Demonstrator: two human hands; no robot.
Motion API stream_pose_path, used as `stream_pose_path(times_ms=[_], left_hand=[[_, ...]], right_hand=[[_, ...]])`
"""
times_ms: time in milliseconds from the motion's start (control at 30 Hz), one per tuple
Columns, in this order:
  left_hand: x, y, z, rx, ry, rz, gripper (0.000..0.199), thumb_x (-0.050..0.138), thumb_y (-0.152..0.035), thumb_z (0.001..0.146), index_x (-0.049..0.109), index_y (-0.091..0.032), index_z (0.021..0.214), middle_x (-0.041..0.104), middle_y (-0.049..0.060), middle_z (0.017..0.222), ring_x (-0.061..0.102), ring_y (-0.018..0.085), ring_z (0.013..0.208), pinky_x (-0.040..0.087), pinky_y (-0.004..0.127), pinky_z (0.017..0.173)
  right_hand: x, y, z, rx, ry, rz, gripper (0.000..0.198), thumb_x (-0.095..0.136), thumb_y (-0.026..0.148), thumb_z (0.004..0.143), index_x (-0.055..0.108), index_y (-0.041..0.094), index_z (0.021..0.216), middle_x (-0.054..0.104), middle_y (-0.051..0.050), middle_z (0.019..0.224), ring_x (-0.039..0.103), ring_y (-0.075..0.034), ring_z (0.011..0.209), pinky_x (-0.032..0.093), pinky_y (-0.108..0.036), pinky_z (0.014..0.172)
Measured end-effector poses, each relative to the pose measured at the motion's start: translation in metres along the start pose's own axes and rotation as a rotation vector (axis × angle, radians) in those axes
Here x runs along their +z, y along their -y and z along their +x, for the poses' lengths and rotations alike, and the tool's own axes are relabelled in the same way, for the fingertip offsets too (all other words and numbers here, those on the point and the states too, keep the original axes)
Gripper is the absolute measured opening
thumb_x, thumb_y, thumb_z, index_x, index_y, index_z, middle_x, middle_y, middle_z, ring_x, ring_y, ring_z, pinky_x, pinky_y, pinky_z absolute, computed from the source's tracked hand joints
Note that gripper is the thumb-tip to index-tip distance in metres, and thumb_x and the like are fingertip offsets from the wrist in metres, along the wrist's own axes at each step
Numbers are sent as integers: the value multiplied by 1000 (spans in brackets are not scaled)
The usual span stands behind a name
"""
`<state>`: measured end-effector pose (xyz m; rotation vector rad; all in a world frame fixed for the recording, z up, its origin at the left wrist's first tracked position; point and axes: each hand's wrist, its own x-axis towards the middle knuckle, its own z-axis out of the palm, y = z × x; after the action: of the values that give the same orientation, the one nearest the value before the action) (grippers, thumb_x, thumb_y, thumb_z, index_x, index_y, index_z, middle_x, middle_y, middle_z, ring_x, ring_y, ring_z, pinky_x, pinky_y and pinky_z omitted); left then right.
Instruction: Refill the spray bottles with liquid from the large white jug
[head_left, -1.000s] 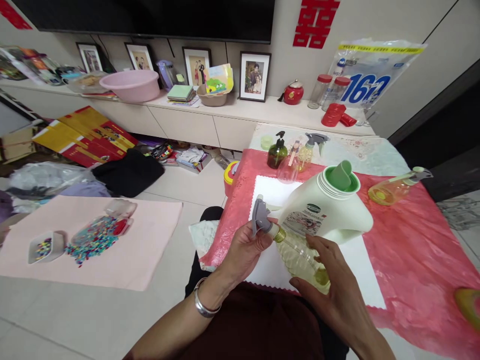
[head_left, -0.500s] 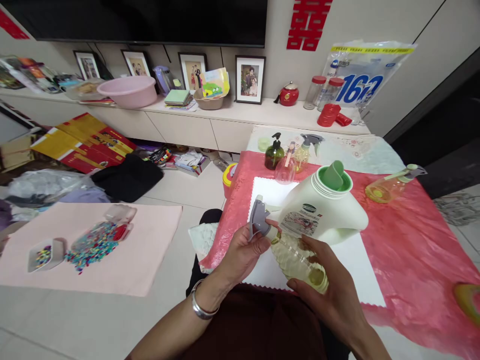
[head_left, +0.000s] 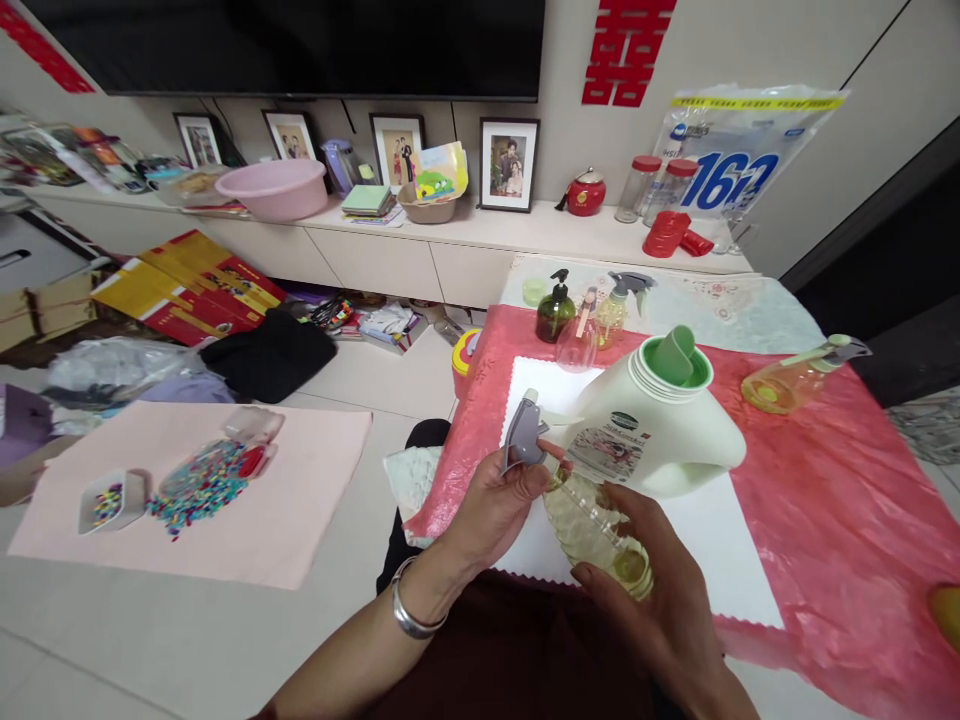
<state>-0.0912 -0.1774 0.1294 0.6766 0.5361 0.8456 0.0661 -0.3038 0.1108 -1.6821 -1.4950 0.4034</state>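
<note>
Red-covered table (head_left: pixel 817 520), two hands (head_left: pixel 491 508) (head_left: pixel 664 585), one held bottle (head_left: pixel 579 520)

A single head-worn camera looks forward and down from above the wearer's lap: fingers (head_left: pixel 531 482) near, red-covered worktop (head_left: pixel 814 520) beyond, television (head_left: pixel 322 45) farthest.

Tbl (head_left: pixel 892 570) has pale cloth (head_left: pixel 754 310), red sheet (head_left: pixel 825 470) over most. On red: white mat (head_left: pixel 720 530) w/ big jug (head_left: pixel 679 435); green pump btl (head_left: pixel 556 319) & 1 spray btl (head_left: pixel 611 322) at back, another spray btl (head_left: pixel 780 388) far R. Low at L, pink sheet (head_left: pixel 319 490) w/ multicol. bits (head_left: pixel 191 507) & white dish (head_left: pixel 133 500). Shelf (head_left: pixel 570 238) behind: pink basin (head_left: pixel 277 195), red pot (head_left: pixel 586 197), jars (head_left: pixel 637 192).
</note>
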Motion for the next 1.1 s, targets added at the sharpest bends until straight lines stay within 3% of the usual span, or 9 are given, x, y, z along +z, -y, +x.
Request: stream_pose_path(times_ms=[267, 467, 533, 633, 700, 767, 967, 1100], left_hand=[[-8, -14, 1, -75, -41, 60, 47, 99, -39, 62, 81, -17, 99, 75, 5, 90, 69, 18, 88, 51, 32, 88], [-14, -10, 4, -26, -136, -40, 47, 102, -30, 56, 79, -17, 95, 76, 3, 86, 71, 17, 81, 52, 33, 86], [-17, -12, 3, -33, -125, -56, 42, 100, -30, 59, 79, -15, 92, 77, 5, 87, 72, 19, 82, 53, 35, 89], [-20, -17, 1, -38, -74, -74, 39, 100, -30, 59, 79, -16, 89, 77, 5, 92, 73, 21, 86, 53, 38, 93], [-21, -20, 1, -55, -26, -99, 34, 100, -30, 60, 78, -15, 81, 77, 6, 96, 72, 21, 88, 53, 39, 95], [-21, -20, 1, -75, 4, -143, 31, 99, -30, 62, 75, -15, 74, 76, 6, 100, 73, 22, 90, 53, 40, 97], [-15, -13, 3, -26, -7, -211, 33, 94, -34, 68, 77, -16, 90, 77, 7, 93, 74, 26, 92, 55, 42, 93], [-7, -14, 1, 11, -50, -164, 34, 90, -38, 74, 76, -15, 95, 76, 7, 86, 73, 23, 87, 55, 35, 87]], right_hand=[[5, -1, 4, 20, 97, 115, 53, 63, 49, 100, 48, 26, 146, 56, -5, 134, 59, -21, 114, 56, -29, 86], [15, 3, 6, 3, 14, 103, 56, 68, 48, 96, 52, 24, 144, 55, -7, 136, 59, -23, 116, 56, -30, 87], [16, 5, 7, 78, 55, 218, 57, 71, 49, 94, 56, 24, 142, 56, -8, 136, 59, -25, 118, 56, -31, 89], [19, 7, 8, 331, 222, 677, 57, 74, 50, 91, 60, 23, 140, 58, -10, 134, 59, -28, 120, 55, -36, 97], [22, 7, 10, 464, 334, 1011, 55, 73, 52, 90, 65, 21, 135, 62, -12, 126, 63, -28, 112, 56, -37, 93], [26, 8, 12, 509, 388, 1203, 52, 72, 53, 90, 68, 19, 130, 65, -14, 117, 66, -27, 101, 56, -35, 84], [39, 1, 11, 475, 393, 1270, 53, 71, 54, 91, 67, 22, 133, 65, -14, 113, 66, -24, 94, 56, -35, 83], [46, -8, 9, 498, 402, 1229, 60, 71, 59, 88, 66, 23, 136, 62, -15, 120, 65, -29, 103, 57, -40, 86]])
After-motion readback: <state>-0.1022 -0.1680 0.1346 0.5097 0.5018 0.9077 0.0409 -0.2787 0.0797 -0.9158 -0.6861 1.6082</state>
